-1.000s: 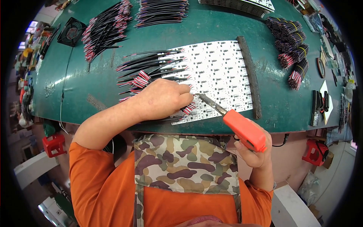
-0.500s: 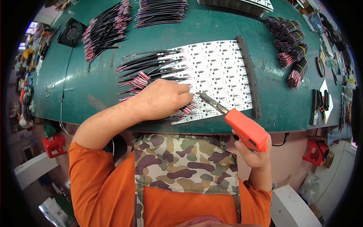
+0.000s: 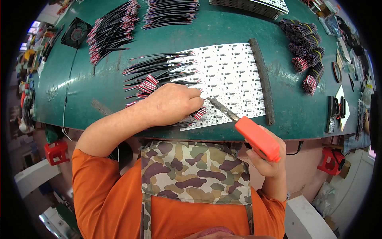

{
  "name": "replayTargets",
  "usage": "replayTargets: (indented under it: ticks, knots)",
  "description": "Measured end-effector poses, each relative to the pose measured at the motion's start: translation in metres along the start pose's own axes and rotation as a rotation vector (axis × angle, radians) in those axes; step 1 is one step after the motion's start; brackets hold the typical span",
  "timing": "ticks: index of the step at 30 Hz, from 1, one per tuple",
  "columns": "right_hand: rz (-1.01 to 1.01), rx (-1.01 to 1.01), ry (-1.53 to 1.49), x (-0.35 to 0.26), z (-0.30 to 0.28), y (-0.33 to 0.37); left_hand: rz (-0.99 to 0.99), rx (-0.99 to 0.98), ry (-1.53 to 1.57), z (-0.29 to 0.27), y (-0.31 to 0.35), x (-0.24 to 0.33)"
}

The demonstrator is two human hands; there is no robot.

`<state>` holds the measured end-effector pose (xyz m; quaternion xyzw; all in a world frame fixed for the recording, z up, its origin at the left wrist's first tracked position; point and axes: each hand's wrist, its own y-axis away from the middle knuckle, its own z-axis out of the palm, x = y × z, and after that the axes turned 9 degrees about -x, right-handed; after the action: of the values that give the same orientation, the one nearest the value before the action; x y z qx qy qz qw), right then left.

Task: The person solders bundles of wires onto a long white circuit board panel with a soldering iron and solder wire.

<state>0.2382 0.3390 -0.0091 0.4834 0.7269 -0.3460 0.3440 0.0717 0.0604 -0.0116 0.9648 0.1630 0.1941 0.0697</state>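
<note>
A white sheet of circuit boards (image 3: 232,75) dotted with small dark parts lies on the green table. Black cables (image 3: 149,67) with red and white ends reach over its left edge in a row. My left hand (image 3: 177,102) is closed round a bundle of such wires (image 3: 149,84), whose ends stick out on both sides of the fist. In my right hand (image 3: 268,157) is a soldering iron with a red-orange handle (image 3: 256,137). Its dark tip (image 3: 210,99) points at the sheet, just right of my left fingers; whether it touches cannot be made out.
A dark bar (image 3: 262,81) lies along the sheet's right edge. Farther back are piles of cables (image 3: 111,30), a stack of boards (image 3: 250,7) and a small black fan (image 3: 76,33). Tied wire bundles (image 3: 306,44) lie at the right, near a black clamp-like tool (image 3: 336,109).
The soldering iron's handle has shifted very slightly left and down with my right hand. My left hand stays in place on the wires.
</note>
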Motion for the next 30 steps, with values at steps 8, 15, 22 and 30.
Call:
replayTargets:
  ticks: [8,15,22,30]
  knots:
    - [0.04,-0.024,-0.114,0.004,-0.003,0.012,-0.006,0.013,0.005,-0.001,0.0,0.003]
    - [0.05,-0.015,-0.122,0.0,-0.002,0.012,0.047,0.071,0.003,0.005,0.001,-0.002]
    - [0.064,-0.024,-0.157,-0.002,0.0,0.008,0.085,0.07,-0.036,0.008,0.001,-0.002]
    - [0.119,-0.043,-0.229,0.0,0.003,0.01,0.085,0.083,-0.08,0.009,0.001,0.002]
